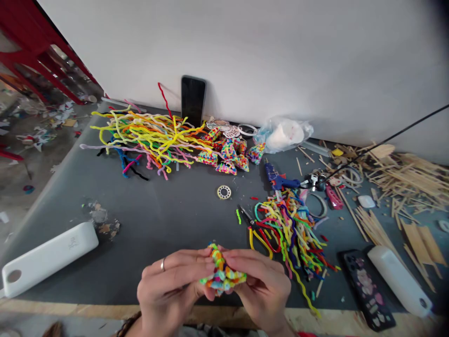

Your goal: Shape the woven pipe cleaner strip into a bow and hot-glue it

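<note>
Both hands meet at the table's front edge around one small multicoloured piece made of pipe cleaners (pixel 224 275). My left hand (pixel 175 281), with a ring on one finger, is closed on its left side. My right hand (pixel 261 281) grips the opposite side, fingertips pressed against the fuzzy surface. Fingers cover part of the piece. Just beyond my right hand lie red-and-yellow-handled pliers (pixel 261 231) and a heap of short pipe cleaner pieces (pixel 298 234). Farther back, several similar multicoloured pieces (pixel 228 154) sit in a cluster.
Long pipe cleaners (pixel 147 133) pile up at the back left, near a leaning phone (pixel 193 98). A blue glue gun (pixel 278 178) lies right of centre. Wooden sticks (pixel 414 178) cover the right side. White devices (pixel 52 257) and a patterned phone case (pixel 366 288) lie near the front.
</note>
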Tool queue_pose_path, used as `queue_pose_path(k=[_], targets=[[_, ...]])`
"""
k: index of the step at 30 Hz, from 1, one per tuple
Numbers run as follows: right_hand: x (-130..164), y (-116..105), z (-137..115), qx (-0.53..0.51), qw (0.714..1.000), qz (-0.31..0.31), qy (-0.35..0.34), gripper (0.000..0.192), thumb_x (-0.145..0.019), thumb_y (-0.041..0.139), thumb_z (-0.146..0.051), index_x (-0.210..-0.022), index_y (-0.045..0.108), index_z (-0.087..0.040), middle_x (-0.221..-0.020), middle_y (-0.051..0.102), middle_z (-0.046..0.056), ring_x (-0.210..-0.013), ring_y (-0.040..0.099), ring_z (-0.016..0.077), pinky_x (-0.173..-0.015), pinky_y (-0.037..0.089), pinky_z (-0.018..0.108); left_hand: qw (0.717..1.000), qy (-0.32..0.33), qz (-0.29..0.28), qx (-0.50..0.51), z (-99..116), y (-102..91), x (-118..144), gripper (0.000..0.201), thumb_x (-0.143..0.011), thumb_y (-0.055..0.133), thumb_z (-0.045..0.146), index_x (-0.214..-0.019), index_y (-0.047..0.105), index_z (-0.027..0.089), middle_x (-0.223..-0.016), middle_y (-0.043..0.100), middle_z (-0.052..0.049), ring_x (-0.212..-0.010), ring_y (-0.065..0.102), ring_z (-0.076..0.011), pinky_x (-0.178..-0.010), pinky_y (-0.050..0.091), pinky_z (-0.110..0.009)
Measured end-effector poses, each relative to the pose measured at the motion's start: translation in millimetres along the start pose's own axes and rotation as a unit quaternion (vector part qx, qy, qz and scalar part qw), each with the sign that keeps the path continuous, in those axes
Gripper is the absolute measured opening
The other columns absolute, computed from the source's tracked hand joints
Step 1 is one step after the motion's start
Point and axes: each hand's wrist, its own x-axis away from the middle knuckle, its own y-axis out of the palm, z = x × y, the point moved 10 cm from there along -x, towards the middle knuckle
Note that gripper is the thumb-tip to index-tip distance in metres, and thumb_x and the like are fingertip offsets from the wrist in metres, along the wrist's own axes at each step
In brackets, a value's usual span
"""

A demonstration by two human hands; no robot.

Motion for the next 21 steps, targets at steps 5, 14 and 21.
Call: queue_pose_path(k=[5, 14, 21], targets=[[3, -4, 17, 0.008, 0.995, 0.018, 0.098, 0.032, -0.086, 0.083, -0.025, -0.117, 0.079, -0.033, -0.103, 0.083, 0.004, -0.081, 0.081, 0.0220, -0.072, 0.070, 0.030, 0.995, -0.074, -0.034, 0.061, -24, 7.9, -7, 0.030, -0.082, 0.087, 0.031, -0.112, 0.083, 0.028, -0.086, 0.084, -0.006, -0.078, 0.081, -0.0223, -0.070, 0.069, -0.028], [9, 26, 73, -0.168, 0.948, -0.032, 0.268, 0.039, -0.083, 0.085, -0.030, -0.122, 0.078, -0.027, -0.113, 0.081, 0.008, -0.098, 0.080, 0.0250, -0.086, 0.067, 0.032, 0.967, -0.245, 0.007, 0.072, -76, 0.8, 6, 0.029, -0.081, 0.087, 0.023, -0.110, 0.083, 0.024, -0.096, 0.080, -0.006, -0.086, 0.079, -0.0188, -0.078, 0.067, -0.025], [14, 32, 101, -0.197, 0.918, 0.010, 0.344, 0.040, -0.075, 0.091, -0.034, -0.112, 0.080, -0.022, -0.107, 0.082, 0.009, -0.100, 0.080, 0.0280, -0.091, 0.067, 0.040, 0.935, -0.317, -0.048, 0.153, -104, 12.6, 8, 0.040, -0.083, 0.086, 0.027, -0.121, 0.078, 0.017, -0.108, 0.079, -0.011, -0.099, 0.078, -0.0248, -0.087, 0.067, -0.034]])
